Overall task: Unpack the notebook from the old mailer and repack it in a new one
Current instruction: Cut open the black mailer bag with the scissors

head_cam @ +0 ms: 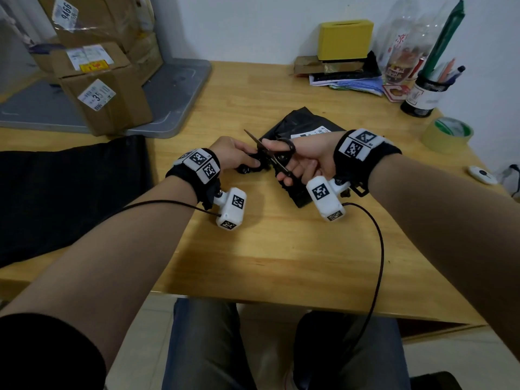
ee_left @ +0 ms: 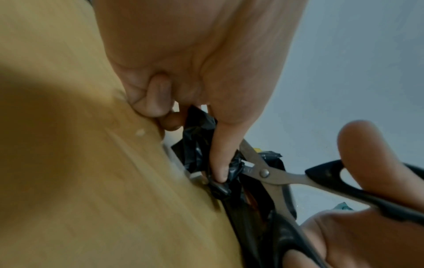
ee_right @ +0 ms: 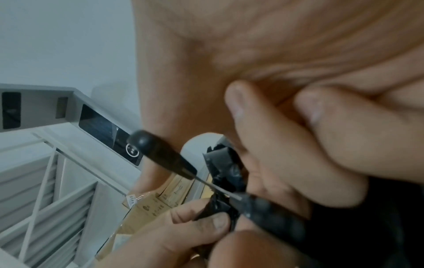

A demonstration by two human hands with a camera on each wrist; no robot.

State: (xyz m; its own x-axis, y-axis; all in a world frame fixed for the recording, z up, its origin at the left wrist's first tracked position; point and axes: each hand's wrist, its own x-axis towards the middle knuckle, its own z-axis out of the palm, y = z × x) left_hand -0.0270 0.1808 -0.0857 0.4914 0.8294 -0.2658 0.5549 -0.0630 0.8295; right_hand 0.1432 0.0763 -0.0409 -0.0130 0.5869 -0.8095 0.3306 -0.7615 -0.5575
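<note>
The old black plastic mailer with a white label lies on the wooden table, mid-centre. My left hand pinches a crumpled corner of the mailer between thumb and fingers. My right hand grips black-handled scissors, with fingers through the loops. The blades stand apart at the pinched plastic. The notebook is hidden inside the mailer. A flat black bag lies at the left of the table.
Cardboard boxes stand on a grey tray at the back left. A yellow box, papers, bottles, a pen holder and a tape roll line the back right. A black cable runs over the front edge.
</note>
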